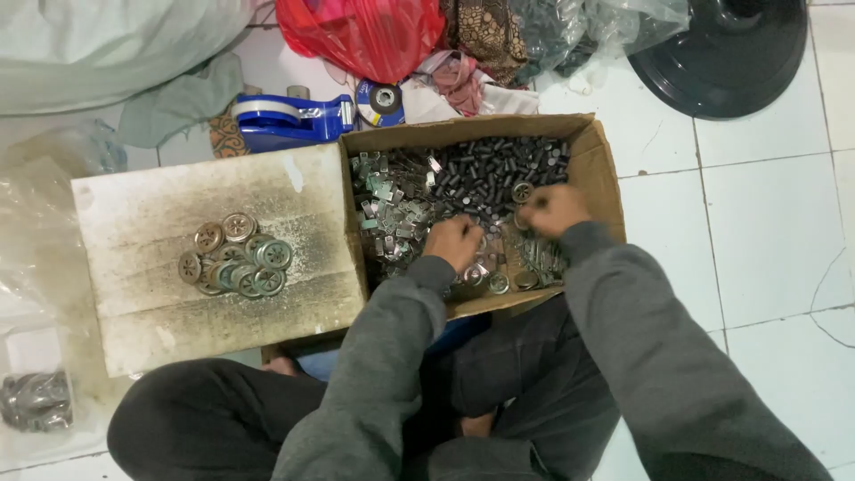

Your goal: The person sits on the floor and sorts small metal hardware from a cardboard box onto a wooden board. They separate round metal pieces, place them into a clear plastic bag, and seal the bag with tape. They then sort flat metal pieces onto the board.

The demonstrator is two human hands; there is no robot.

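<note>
Both hands dig in the cardboard box (595, 156): the right hand (554, 210) pinches a round metal disc (523, 191), the left hand (454, 242) is curled over loose parts. The disc looks small, stiff, light and slick, best pinched by its rim.

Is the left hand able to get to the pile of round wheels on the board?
Probably yes. The left hand is down in the cardboard box, and the round wheels lie uncovered on the board just beside it, with only the box wall between them.

Cardboard box (598, 151) sits right of board (142, 223). Wheels (236, 256) lie on board; both hands (454, 240) in box. Tape dispenser (289, 118) behind board.
</note>
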